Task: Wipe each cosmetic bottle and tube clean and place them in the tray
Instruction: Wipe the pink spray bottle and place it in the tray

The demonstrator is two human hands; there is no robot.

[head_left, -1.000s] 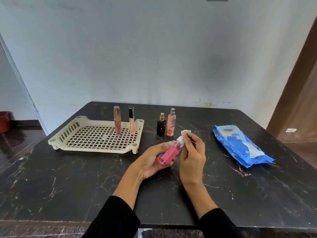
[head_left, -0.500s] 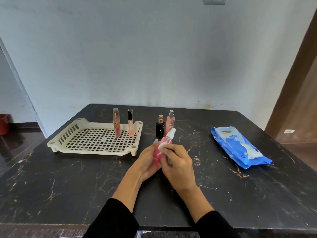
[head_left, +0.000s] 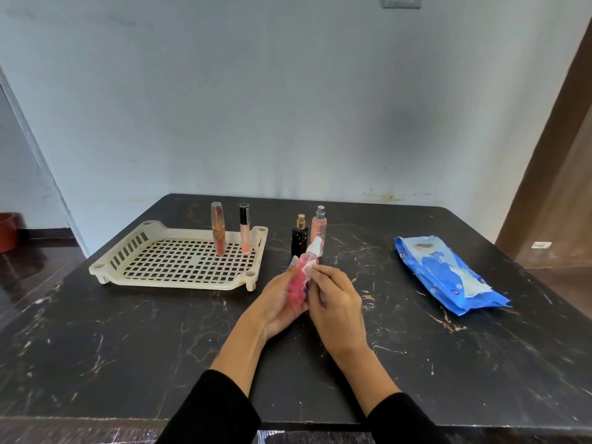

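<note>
A: Surface (head_left: 416,363), tray (head_left: 179,283)?
B: Dark marble; tray at 10 o'clock, w/ 2 tubes (head_left: 218,229) stood at its far right.
A: Hands?
B: Pink bottle (head_left: 298,283) gripped by left hand (head_left: 275,302) at centre; wipe (head_left: 308,268) pinched against it by right hand (head_left: 336,299). 2 bottles (head_left: 318,225) stood at 12, wipes pack (head_left: 448,277) at 2.

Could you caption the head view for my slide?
Left hand holds a pink bottle while the right hand wipes it beside the tray.
</note>
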